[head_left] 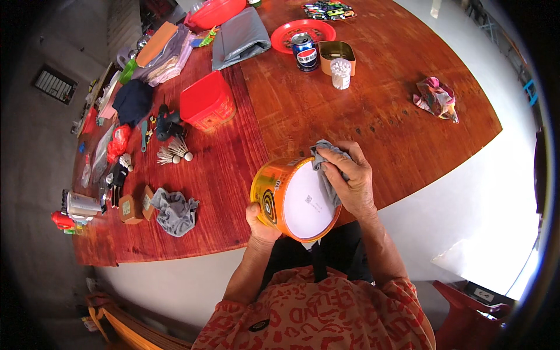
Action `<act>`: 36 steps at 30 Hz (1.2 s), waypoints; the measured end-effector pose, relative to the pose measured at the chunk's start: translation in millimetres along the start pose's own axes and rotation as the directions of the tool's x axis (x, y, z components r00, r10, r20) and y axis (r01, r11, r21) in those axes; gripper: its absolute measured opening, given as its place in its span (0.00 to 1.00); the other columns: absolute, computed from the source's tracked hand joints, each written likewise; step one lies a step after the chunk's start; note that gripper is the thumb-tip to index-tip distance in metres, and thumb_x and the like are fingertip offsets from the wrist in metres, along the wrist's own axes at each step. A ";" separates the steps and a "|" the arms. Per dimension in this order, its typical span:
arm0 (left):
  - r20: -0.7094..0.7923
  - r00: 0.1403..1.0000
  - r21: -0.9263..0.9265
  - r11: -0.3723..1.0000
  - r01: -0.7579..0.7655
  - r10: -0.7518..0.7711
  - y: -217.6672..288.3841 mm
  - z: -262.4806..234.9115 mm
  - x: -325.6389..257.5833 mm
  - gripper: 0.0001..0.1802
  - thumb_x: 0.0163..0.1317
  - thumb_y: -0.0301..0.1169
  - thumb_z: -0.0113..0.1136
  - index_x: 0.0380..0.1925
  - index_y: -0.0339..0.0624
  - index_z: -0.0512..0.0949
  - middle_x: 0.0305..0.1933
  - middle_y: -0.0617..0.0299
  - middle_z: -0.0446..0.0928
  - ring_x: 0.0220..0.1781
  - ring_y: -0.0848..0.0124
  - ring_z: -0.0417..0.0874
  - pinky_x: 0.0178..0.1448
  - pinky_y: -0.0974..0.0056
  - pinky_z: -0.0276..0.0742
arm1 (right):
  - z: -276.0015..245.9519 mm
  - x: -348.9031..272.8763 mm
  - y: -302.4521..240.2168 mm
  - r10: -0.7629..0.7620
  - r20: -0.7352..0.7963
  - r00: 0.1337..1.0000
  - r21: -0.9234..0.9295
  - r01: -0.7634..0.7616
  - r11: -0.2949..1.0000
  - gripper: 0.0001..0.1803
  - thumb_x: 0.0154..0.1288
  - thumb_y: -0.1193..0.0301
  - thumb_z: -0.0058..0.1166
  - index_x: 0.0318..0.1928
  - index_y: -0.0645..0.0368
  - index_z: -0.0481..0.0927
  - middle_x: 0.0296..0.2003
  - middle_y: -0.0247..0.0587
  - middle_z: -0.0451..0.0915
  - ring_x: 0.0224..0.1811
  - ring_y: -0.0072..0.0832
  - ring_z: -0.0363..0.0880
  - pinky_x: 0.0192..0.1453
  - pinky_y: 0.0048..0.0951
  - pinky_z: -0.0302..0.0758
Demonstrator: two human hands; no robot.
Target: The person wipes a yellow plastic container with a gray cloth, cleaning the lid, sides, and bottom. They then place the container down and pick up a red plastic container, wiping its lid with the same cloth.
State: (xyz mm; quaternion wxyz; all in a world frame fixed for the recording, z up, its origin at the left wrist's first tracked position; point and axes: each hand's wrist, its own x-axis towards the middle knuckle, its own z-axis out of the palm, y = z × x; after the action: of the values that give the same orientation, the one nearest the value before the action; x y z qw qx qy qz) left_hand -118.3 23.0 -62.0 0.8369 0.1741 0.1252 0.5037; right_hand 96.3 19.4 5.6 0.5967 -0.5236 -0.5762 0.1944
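Right at the table's (402,52) near edge, the tub (298,203) tilts, its white base bearing a square code and print. The left hand (264,230) clasps its side; the right hand (356,182) holds a rag (331,189) on its rim. Across the table stands a labelled can (305,55).

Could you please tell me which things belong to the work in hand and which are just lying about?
Apparently in use:
orange-and-yellow tub, held by the left hand
grey cloth, held against it by the right hand

Seemingly just lying about:
blue can
red plate
shuttlecocks
power drill
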 end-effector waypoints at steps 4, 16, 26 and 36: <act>0.030 1.000 0.000 1.000 0.001 -0.001 -0.5 2.7 1.5 0.43 0.47 0.45 0.65 0.63 0.37 0.68 0.61 0.49 0.75 0.61 0.58 0.78 0.65 0.55 0.75 | 0.5 0.3 -6.4 -0.086 -0.015 0.996 -0.066 0.085 0.994 0.19 0.52 0.80 0.66 0.47 0.54 0.86 0.44 0.41 0.76 0.45 0.35 0.76 0.48 0.33 0.78; 0.032 0.999 -0.064 0.998 0.011 -0.009 -1.5 -3.2 -3.5 0.42 0.45 0.43 0.65 0.62 0.36 0.69 0.60 0.49 0.76 0.60 0.58 0.78 0.65 0.56 0.74 | 2.7 7.2 -15.7 -0.170 0.041 0.985 -0.145 0.174 0.974 0.20 0.51 0.83 0.65 0.47 0.55 0.86 0.46 0.41 0.76 0.46 0.35 0.78 0.48 0.31 0.78; 0.028 1.000 -0.055 0.998 -0.011 0.013 -4.5 1.6 -4.0 0.42 0.46 0.43 0.65 0.63 0.36 0.69 0.60 0.49 0.76 0.60 0.59 0.78 0.65 0.56 0.74 | -7.0 -19.6 -1.7 0.121 -0.049 0.991 -0.072 -0.124 0.990 0.16 0.58 0.80 0.62 0.48 0.60 0.84 0.41 0.44 0.79 0.39 0.32 0.82 0.42 0.28 0.80; 0.060 0.998 -0.014 1.000 -0.021 0.022 -5.8 2.0 0.8 0.42 0.47 0.45 0.64 0.62 0.36 0.69 0.59 0.49 0.76 0.59 0.59 0.79 0.64 0.56 0.75 | -11.3 -26.1 3.3 0.097 -0.070 0.993 -0.075 -0.102 0.992 0.15 0.58 0.80 0.62 0.48 0.61 0.84 0.40 0.44 0.78 0.39 0.33 0.80 0.42 0.30 0.79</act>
State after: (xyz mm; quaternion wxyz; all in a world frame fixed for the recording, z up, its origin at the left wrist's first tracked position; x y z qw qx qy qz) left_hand -112.5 20.8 -62.7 0.8359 0.1851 0.0948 0.5080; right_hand 100.8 -5.6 -7.4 0.5839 -0.5810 -0.5364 0.1837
